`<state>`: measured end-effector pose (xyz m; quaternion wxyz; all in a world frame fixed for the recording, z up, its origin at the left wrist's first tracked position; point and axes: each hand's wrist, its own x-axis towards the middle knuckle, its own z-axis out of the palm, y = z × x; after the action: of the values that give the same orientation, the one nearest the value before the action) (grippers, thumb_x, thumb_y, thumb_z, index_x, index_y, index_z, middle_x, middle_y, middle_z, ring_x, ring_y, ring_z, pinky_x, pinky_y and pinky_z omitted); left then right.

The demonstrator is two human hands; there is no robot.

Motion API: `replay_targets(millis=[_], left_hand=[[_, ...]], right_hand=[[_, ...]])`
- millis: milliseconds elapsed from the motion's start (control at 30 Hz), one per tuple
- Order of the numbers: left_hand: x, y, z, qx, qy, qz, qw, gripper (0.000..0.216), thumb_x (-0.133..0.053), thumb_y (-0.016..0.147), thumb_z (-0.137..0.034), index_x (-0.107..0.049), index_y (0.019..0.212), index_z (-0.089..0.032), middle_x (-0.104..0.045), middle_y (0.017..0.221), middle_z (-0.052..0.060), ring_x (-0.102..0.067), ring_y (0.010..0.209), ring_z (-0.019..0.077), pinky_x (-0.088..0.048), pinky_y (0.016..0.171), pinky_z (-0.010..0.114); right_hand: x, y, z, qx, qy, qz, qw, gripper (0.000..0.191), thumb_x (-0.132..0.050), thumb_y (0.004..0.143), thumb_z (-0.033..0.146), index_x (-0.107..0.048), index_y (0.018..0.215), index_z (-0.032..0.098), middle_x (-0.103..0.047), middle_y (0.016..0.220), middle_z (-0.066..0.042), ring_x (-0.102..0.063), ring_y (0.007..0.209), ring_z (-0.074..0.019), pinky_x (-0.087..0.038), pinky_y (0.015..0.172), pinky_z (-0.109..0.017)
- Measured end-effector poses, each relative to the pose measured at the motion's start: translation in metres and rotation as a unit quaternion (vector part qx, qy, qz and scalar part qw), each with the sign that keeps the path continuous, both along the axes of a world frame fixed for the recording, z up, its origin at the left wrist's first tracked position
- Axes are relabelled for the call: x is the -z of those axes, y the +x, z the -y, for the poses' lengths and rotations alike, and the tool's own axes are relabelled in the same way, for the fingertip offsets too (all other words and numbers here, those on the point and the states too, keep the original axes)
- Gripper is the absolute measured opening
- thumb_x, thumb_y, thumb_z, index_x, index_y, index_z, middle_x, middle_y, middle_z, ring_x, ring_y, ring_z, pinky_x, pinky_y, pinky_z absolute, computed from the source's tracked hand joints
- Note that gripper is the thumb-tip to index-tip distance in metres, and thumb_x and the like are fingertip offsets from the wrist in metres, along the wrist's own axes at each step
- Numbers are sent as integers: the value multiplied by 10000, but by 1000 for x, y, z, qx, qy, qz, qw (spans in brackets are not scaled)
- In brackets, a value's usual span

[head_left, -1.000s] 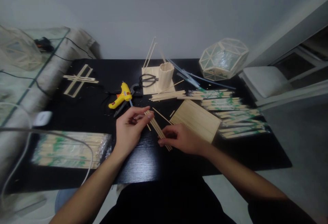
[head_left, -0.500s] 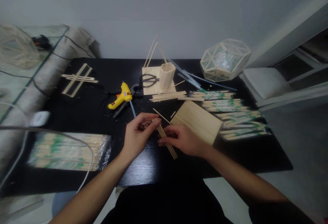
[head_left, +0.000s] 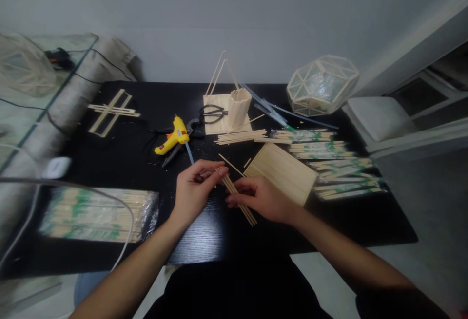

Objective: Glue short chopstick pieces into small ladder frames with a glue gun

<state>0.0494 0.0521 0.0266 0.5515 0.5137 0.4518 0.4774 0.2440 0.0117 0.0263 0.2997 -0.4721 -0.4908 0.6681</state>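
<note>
Several thin wooden sticks (head_left: 247, 213) lie together as a slanted bundle between my two hands, above the front of the black table (head_left: 204, 238). My left hand (head_left: 197, 182) pinches their upper end between thumb and fingers. Around their middle, my right hand (head_left: 258, 197) is closed, with its thumb on top. Just beyond the hands a single stick (head_left: 230, 163) rests on the table, and a flat wooden panel (head_left: 283, 173) lies to the right. A yellow glue gun (head_left: 177, 134) with a clear glue stick in its back sits beyond my left hand.
Stick packs in plastic lie at the left (head_left: 95, 214) and the right (head_left: 347, 185). A hexagonal stick holder (head_left: 239, 109) stands on a square base beside black-handled scissors (head_left: 212, 113). A geometric stick frame (head_left: 321, 85) stands at the back right, a crossed stick piece (head_left: 111, 112) back left.
My left hand has shifted slightly left. The lower ends of the sticks have swung a little to the right and look more fanned out. My right hand has barely moved.
</note>
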Motion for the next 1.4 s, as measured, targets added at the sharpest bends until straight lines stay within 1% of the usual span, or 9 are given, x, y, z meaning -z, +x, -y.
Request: replay_targets(millis=[433, 567, 667, 733, 800, 900, 1000, 1133, 1400], left_hand=[[5, 4, 4, 7, 9, 2, 1000, 188, -867, 804, -328, -794, 908, -189, -829, 873, 50, -781, 745, 167, -619, 689, 241], [6, 4, 4, 42, 18, 34, 998, 322, -839, 848, -316, -736, 1127, -192, -828, 970, 57, -793, 844, 174, -643, 793, 275], [5, 4, 4, 44, 18, 58, 997, 394, -799, 896, -336, -667, 1235, -182, -818, 1035, 76, -791, 902, 184, -658, 802, 295], [6, 4, 4, 44, 14, 61, 997, 375, -772, 924, -350, -653, 1232, -170, -812, 1040, 87, -789, 915, 189, -665, 790, 299], [7, 4, 5, 50, 13, 59, 997, 357, -753, 943, -359, -652, 1223, -162, -808, 1037, 93, -786, 917, 188, -669, 785, 300], [9, 4, 6, 62, 18, 51, 997, 344, -740, 957, -366, -659, 1225, -166, -801, 1055, 91, -778, 935, 180, -667, 795, 291], [12, 4, 7, 69, 23, 38, 997, 326, -728, 968, -373, -669, 1220, -175, -798, 1061, 87, -772, 947, 179, -666, 811, 295], [13, 4, 7, 74, 22, 30, 997, 313, -715, 976, -379, -676, 1211, -176, -799, 1060, 92, -772, 961, 191, -670, 817, 309], [11, 3, 8, 86, 22, 11, 996, 289, -703, 983, -376, -690, 1200, -184, -800, 1046, 80, -778, 963, 189, -678, 811, 304]], right_hand=[[-7, -2, -4, 8, 39, 49, 998, 273, -798, 873, 439, -775, 947, 178, -819, 923, -68, -780, 900, -237, -594, 852, -375], [-18, 11, -5, 1, 34, 66, 997, 234, -785, 868, 403, -775, 968, 192, -819, 933, -53, -777, 884, -226, -582, 832, -357], [-30, 39, -13, 0, 74, 143, 987, 237, -755, 878, 427, -757, 923, 195, -802, 893, -38, -761, 871, -224, -556, 803, -337], [-38, 63, -20, 15, 136, 263, 955, 252, -721, 899, 445, -730, 844, 199, -771, 840, -27, -726, 790, -212, -511, 734, -317], [-41, 84, -28, 35, 187, 395, 899, 217, -698, 921, 401, -716, 840, 200, -754, 831, -33, -697, 759, -214, -466, 711, -315], [-36, 102, -34, 6, 200, 540, 817, 140, -674, 936, 280, -694, 829, 192, -731, 851, -63, -672, 788, -229, -427, 722, -313], [-26, 103, -34, -43, 194, 611, 766, 200, -618, 984, 249, -657, 799, 185, -692, 841, -82, -647, 794, -232, -393, 710, -311], [-19, 98, -31, -65, 187, 648, 735, 231, -589, 1003, 219, -626, 777, 185, -666, 856, -87, -637, 814, -229, -376, 715, -311], [-20, 97, -30, -68, 200, 656, 724, 170, -601, 1003, 198, -650, 841, 182, -681, 895, -87, -651, 844, -229, -389, 739, -310]])
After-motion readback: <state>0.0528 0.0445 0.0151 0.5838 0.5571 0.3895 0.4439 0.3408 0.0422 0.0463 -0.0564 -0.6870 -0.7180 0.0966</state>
